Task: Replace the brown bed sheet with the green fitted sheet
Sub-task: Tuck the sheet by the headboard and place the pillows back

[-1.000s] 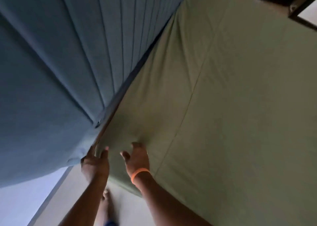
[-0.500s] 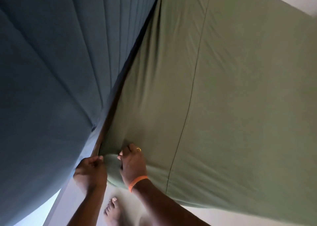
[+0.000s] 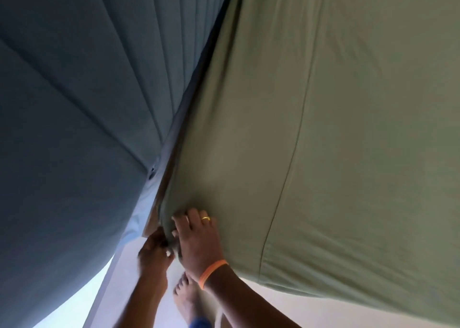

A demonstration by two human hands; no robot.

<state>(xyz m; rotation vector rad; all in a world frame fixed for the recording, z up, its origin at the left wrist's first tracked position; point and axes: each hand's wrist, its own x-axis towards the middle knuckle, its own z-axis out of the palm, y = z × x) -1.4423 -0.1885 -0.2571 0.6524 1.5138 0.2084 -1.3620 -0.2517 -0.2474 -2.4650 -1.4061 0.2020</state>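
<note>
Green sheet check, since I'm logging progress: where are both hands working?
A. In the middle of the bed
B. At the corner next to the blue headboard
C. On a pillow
B: the left hand and right hand meet at the green sheet corner beside the blue headboard.

Dim, soft focus – wide-angle bending at edges – bright floor patch below

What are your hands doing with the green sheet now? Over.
Left hand pinching the corner of the green fitted sheet. Right hand gripping the same corner from above. Padded blue headboard crowds the corner.
</note>
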